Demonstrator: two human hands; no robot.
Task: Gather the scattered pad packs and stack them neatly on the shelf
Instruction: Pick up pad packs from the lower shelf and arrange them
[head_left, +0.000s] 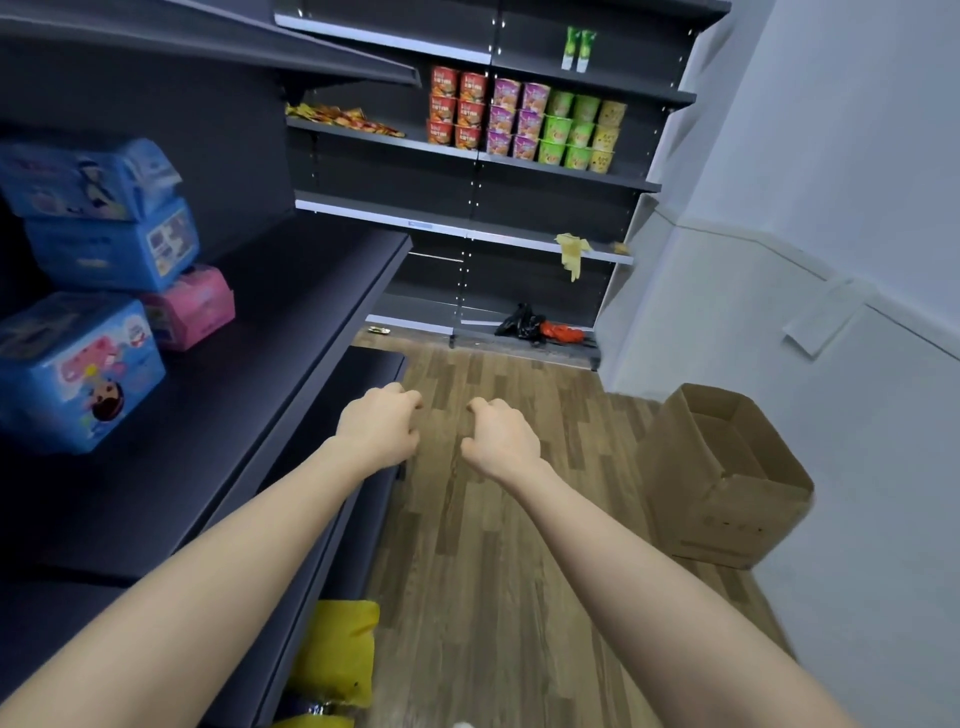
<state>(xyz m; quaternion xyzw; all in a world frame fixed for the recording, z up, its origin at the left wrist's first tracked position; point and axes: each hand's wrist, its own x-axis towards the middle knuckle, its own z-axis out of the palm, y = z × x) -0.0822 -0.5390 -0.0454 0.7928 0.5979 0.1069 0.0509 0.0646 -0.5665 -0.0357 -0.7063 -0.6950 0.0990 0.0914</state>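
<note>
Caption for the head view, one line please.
Empty left hand and right hand reach forward beside the shelf holding stacked pad packs; an open cardboard box stands nearby.

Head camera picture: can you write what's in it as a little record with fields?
Place: shop aisle, wooden floor
Pad packs: three blue, one pink, piled at the left of the shelf
Left hand: over the shelf edge, fingers loosely curled, holding nothing
Right hand: beside it over the floor, holding nothing
Cardboard box: open, on the floor by the right wall
Back shelves: stacked noodle cups, a yellow glove hanging
</note>
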